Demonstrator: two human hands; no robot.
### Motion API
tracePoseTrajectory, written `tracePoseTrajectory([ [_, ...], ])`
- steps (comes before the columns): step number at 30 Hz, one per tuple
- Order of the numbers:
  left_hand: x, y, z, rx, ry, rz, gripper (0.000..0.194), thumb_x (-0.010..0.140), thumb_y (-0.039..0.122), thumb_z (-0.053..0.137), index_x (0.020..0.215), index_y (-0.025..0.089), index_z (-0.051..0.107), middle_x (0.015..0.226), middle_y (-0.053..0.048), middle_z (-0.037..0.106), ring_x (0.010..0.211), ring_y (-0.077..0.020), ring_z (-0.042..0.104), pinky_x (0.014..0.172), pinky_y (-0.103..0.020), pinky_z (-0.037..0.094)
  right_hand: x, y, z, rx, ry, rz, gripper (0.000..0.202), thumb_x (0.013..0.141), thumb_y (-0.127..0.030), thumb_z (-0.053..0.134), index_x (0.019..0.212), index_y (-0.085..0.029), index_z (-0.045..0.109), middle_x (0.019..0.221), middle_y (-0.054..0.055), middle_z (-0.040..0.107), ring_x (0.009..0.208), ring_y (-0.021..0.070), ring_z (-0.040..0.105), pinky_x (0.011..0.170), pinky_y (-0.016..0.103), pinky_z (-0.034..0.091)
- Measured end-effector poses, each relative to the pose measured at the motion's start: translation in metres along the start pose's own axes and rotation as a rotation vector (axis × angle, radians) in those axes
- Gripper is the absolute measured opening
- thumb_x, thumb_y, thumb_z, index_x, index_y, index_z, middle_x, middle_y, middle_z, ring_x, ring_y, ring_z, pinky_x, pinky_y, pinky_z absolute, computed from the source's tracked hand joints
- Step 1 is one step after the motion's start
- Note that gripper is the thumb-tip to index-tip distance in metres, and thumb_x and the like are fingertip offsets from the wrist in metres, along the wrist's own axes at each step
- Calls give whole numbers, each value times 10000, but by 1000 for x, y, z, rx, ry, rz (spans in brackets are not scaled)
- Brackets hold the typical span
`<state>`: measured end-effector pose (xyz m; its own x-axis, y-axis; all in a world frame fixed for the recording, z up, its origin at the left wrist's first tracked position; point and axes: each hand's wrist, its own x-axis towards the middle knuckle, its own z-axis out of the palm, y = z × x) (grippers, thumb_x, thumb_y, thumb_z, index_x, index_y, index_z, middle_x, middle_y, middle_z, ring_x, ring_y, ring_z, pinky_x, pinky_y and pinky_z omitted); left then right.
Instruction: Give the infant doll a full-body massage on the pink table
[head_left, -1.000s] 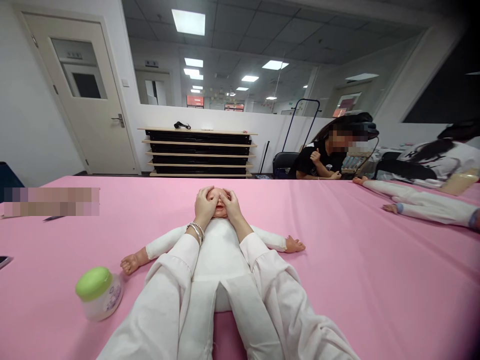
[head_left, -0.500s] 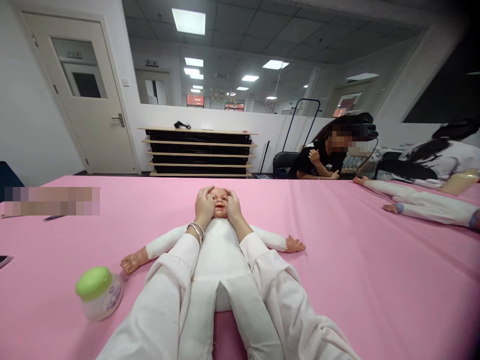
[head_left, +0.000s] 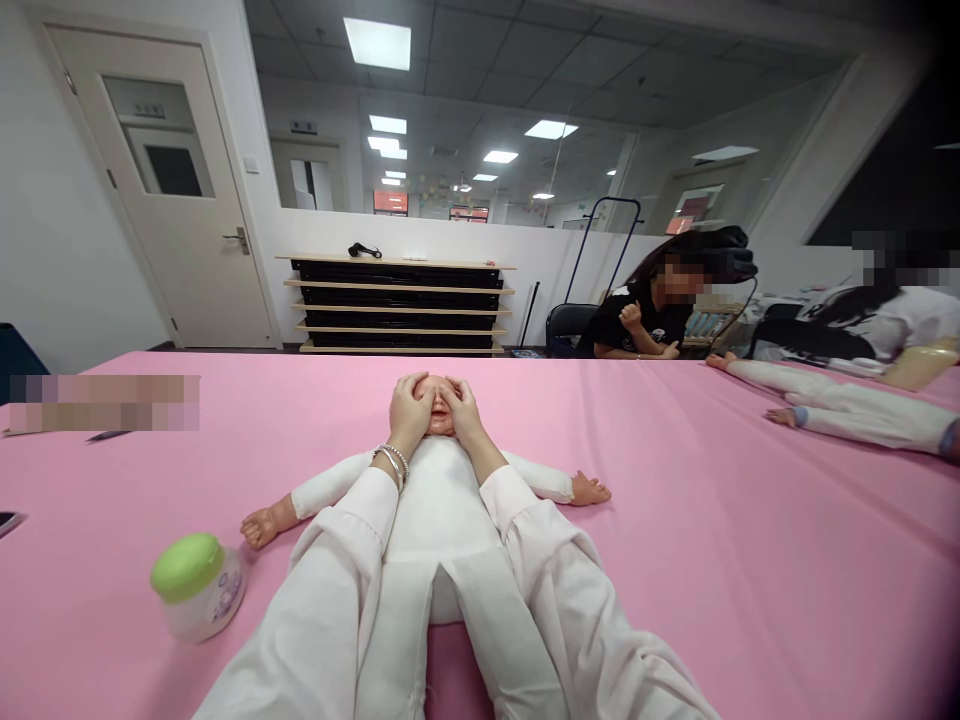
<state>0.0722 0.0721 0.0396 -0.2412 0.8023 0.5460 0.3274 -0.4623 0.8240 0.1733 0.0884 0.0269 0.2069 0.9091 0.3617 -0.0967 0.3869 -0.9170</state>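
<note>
Baby doll (head_left: 446,500) is being supported face-up on the pink tablecloth (head_left: 675,560), pos. directly in front of the wearer, w/ its head at the far end, legs toward the near edge and arms spread. The head (head_left: 435,384) is being clasped from both sides: L side by L hand (head_left: 409,412), R side by R hand (head_left: 466,412). Hands are being held slightly apart, fingers curved round the head, thumbs being laid over the eye area; mouth is being left uncovered.

Status: two-handed contact w/ the face is being made. No. of strokes or presses completed is not being shown; amt. remaining can't be judged. Torso and limbs are not being gripped by either hand.

Adj. items: a green-lidded jar (head_left: 199,590) is being seen upright near the doll's arm on the L, lid on. A second doll (head_left: 855,400) is being supported at far R, well apart. In bkgd, a seated person (head_left: 645,315) is being noted.
</note>
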Motion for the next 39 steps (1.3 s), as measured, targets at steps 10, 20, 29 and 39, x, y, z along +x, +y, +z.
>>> tracePoseTrajectory([
  [10,0,1,0,-46,18,-47,341,766,111,374,978,179,631,1078,-67,599,1052,-191,527,961,-344,404,1,-1,1,-26,52,36,284,670,-206,402,902,-183,566,1016,34,587,1016,163,510,957,321,367],
  [20,-2,1,-2,-7,-4,36,283,729,186,543,1006,171,600,1072,-73,590,1025,-199,528,930,-345,409,-4,-3,-1,-22,-23,-33,423,607,-381,632,965,-173,544,1049,63,569,1025,196,507,952,342,373],
  [29,0,2,0,-50,9,-50,327,794,107,351,980,159,615,1087,-74,595,1053,-183,520,953,-338,397,1,-3,2,-73,75,47,288,690,-160,374,888,-188,581,1003,20,604,1002,151,524,951,314,374],
  [39,-2,4,-2,16,-8,23,276,743,227,560,1009,163,598,1073,-77,588,1030,-205,526,926,-341,413,-1,-1,0,-36,-4,-34,366,633,-362,613,940,-174,550,1033,65,586,1011,193,521,947,343,382],
])
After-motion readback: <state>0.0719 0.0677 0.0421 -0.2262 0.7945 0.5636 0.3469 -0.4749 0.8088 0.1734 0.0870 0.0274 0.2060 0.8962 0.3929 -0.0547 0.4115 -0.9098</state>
